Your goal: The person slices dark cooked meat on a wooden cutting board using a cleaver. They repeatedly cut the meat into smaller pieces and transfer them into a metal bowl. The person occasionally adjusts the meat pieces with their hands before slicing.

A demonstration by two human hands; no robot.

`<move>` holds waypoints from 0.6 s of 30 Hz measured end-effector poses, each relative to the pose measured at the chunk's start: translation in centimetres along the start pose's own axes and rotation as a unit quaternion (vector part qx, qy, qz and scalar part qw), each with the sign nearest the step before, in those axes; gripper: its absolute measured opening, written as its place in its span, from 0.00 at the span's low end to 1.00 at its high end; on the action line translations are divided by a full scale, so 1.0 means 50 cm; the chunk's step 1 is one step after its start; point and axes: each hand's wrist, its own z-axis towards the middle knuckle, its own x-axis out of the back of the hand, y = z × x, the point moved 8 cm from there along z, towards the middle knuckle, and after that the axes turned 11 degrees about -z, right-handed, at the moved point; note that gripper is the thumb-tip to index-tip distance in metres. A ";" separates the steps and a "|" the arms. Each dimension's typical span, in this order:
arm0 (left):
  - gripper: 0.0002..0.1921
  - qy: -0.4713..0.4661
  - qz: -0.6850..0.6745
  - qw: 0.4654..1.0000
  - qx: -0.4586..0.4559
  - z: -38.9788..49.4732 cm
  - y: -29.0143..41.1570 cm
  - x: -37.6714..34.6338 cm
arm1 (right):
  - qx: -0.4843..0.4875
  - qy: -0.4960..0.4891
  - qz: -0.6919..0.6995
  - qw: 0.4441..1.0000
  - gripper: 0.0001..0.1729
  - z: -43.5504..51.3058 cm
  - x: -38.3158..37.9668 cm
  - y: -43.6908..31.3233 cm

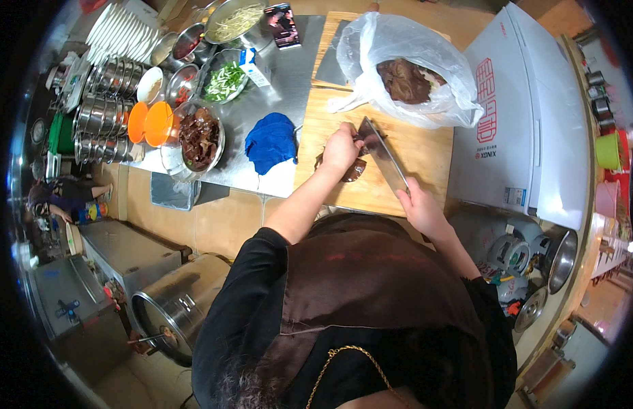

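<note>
My right hand [422, 207] grips the handle of a Chinese cleaver [384, 157], whose broad blade stands over the wooden cutting board [423, 163]. With bent fingers, my left hand [341, 148] holds a glossy dark brown piece of food [365, 144] against the blade's left face. My fingers partly hide that piece. More dark brown food [354, 171] lies on the board beside and under my left wrist; whether it is meat or fungus I cannot tell. Beyond the blade, an open clear plastic bag [357, 56] holds larger brown lumps [404, 82].
Left of the board lies a blue cloth [271, 143] on the steel table [239, 171]. Bowls of dark brown pieces [198, 138], chopped greens [225, 82] and bean sprouts [239, 23] stand farther left. A white freezer [505, 117] borders the right side. Another person [66, 197] is at far left.
</note>
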 end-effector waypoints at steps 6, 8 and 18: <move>0.16 -0.001 0.010 1.000 -0.024 -0.003 0.006 -0.003 | 0.001 -0.004 -0.061 0.998 0.14 0.026 -0.021 -0.019; 0.15 -0.004 0.010 1.000 -0.020 -0.002 0.004 -0.006 | -0.006 0.008 -0.062 0.998 0.14 0.058 -0.033 -0.029; 0.12 0.018 -0.040 0.998 -0.049 0.027 0.026 0.032 | -0.039 -0.021 -0.014 0.999 0.16 -0.024 -0.032 0.057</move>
